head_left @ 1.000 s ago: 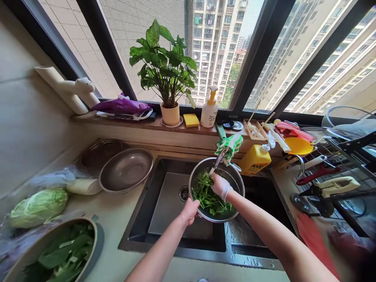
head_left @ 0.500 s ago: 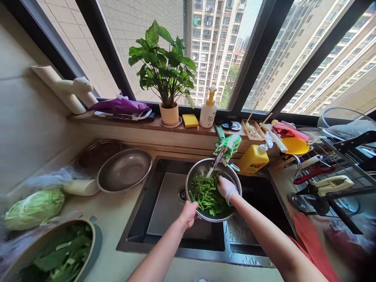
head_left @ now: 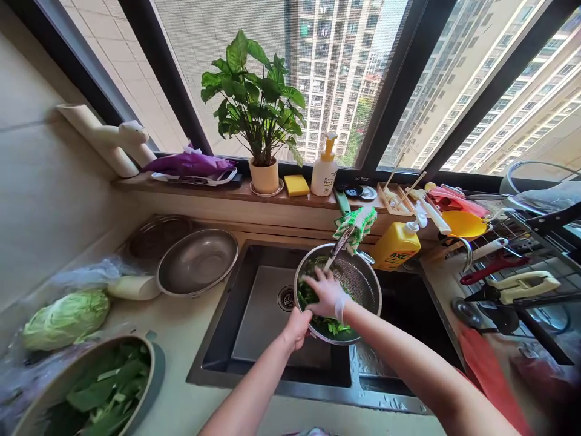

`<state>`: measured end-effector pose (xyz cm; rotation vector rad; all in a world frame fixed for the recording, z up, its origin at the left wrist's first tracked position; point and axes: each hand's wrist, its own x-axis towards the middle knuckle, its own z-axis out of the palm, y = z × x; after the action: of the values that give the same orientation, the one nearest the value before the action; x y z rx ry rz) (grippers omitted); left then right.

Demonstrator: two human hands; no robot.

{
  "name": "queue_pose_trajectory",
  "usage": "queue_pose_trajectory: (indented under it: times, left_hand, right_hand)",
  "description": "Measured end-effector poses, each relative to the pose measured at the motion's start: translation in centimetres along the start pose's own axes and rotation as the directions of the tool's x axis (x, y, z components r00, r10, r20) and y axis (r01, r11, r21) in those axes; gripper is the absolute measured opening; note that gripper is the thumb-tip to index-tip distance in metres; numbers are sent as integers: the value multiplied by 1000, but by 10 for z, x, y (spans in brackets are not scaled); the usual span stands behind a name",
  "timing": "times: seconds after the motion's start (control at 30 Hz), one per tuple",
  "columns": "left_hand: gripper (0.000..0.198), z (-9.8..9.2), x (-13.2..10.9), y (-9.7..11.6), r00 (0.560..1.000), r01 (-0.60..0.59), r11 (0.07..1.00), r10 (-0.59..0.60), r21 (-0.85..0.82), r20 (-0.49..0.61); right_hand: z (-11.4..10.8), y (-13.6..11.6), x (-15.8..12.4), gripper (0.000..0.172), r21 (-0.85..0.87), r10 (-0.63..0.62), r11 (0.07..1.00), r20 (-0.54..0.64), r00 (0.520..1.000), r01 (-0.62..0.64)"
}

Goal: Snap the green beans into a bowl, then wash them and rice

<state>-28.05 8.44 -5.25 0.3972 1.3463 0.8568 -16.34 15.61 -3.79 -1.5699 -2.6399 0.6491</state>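
The right hand [head_left: 327, 295], in a thin clear glove, is spread with fingers down, pressed onto the green leafy vegetables [head_left: 307, 295]. The left hand [head_left: 297, 328] is closed on the near rim of a stainless mesh colander [head_left: 358, 284]. The vegetables lie inside the colander, under and just beside the right hand, and close to the left hand.

The colander is tilted over a dark sink [head_left: 267, 321] - contact with the sink cannot be confirmed. A faucet spout [head_left: 339, 245] extends over its far rim, with a green-and-white cloth [head_left: 355, 227] directly behind. A yellow AXE bottle [head_left: 396, 245] stands just right of the cloth.

Left of the sink, a steel basin [head_left: 197, 261] sits on the counter [head_left: 181, 339]. Nearer the left edge are a cabbage [head_left: 66, 321] and a bowl of leafy greens [head_left: 91, 387] - both well apart from the hands.
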Motion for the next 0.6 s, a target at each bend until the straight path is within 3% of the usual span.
queue_pose_trajectory:
  times: [0.13,0.2,0.27,0.33,0.43,0.5,0.6]
  left_hand:
    - [19,-4,5,-3,1000,-3,999,3,-54,-3]
    - [18,-6,8,-7,1000,9,995,-9,-96,-6]
    - [18,-8,11,-10,1000,21,992,-22,-121,-11]
    - [17,-11,13,-14,1000,18,990,-22,-143,-23]
    - [15,-21,19,-18,998,-12,985,0,-174,-66]
    - [14,-30,24,-22,994,-34,982,14,-188,-109]
    - [14,-44,37,-30,985,-59,977,24,-206,-168]
  right_hand:
    - [9,5,-11,77,-191,-90,974,155,984,120]
    - [1,19,-6,74,-168,-56,983,145,988,80]
    - [-12,32,2,71,-39,-13,999,64,998,16]
    - [-23,41,7,67,167,-44,985,-33,998,49]
    - [-31,48,11,38,437,-89,885,-178,980,160]
    - [-26,48,14,26,517,24,852,-191,981,80]
    - [1,42,19,26,453,235,870,-39,971,-193]
